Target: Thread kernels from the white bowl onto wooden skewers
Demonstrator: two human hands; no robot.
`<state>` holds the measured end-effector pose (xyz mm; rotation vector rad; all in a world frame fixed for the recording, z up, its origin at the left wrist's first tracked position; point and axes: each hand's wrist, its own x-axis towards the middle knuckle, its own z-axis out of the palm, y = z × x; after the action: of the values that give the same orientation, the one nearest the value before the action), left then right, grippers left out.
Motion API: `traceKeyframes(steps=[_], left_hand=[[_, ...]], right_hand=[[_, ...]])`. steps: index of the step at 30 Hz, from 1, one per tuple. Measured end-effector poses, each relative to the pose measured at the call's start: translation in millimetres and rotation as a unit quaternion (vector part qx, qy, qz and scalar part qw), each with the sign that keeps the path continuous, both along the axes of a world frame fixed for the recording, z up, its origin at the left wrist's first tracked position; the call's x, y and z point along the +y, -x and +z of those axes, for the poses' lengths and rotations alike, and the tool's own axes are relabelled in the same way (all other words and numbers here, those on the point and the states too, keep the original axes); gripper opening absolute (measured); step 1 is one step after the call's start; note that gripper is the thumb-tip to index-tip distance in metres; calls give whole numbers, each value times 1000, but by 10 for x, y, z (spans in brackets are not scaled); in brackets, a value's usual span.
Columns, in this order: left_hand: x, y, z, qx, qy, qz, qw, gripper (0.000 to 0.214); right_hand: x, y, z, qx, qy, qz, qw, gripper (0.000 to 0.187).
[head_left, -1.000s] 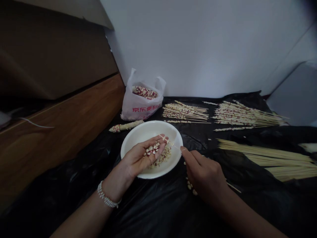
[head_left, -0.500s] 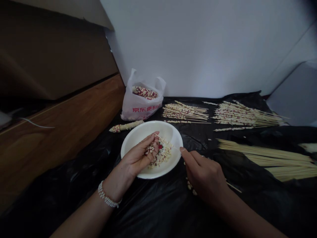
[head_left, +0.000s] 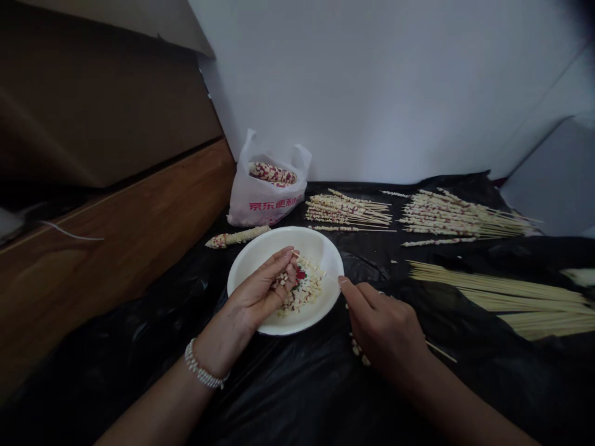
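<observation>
My left hand [head_left: 267, 286] is cupped over a white bowl [head_left: 239, 263], closed around some corn kernels [head_left: 281, 280]. Its thumb and fingertips meet at the tip of a thin wooden skewer [head_left: 441, 352]. A few kernels are threaded along the skewer near that tip. My right hand [head_left: 383, 319], at the bowl's right rim, is closed on the skewer, whose back end sticks out behind the wrist. Loose pale and dark red kernels [head_left: 304, 294] lie in the bowl around a printed red flower. More kernels sit partly hidden beside my right hand.
Behind the bowl stands a white plastic bag [head_left: 242, 192] holding corn cobs [head_left: 272, 173]. A partly stripped cob [head_left: 237, 238] lies beside it. Two piles of threaded corn skewers [head_left: 332, 207] and bare skewers [head_left: 488, 288] rest on black plastic sheeting [head_left: 153, 353].
The left fingertips have curled in slightly at the skewer's tip. The skewer's back end has shifted a little to the right. Otherwise the scene looks the same.
</observation>
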<state>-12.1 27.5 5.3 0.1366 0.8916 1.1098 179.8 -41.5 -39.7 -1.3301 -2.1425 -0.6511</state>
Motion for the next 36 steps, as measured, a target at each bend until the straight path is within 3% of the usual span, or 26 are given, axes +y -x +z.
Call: traceKeyframes(steps=[7,17,36], left_hand=[[23,3,-7,-27,-8,1,1000,31],[-14,-13,62,-17,-6,-11,1000,40],[1,3,-3,-6,-23,-6,1000,18]], right_hand=[[-4,8,2,-2,-12,-8,1000,29],[3,0,-16,-1,9,-11,1000,30],[-4,14,-13,2,-3,-1,1000,29]])
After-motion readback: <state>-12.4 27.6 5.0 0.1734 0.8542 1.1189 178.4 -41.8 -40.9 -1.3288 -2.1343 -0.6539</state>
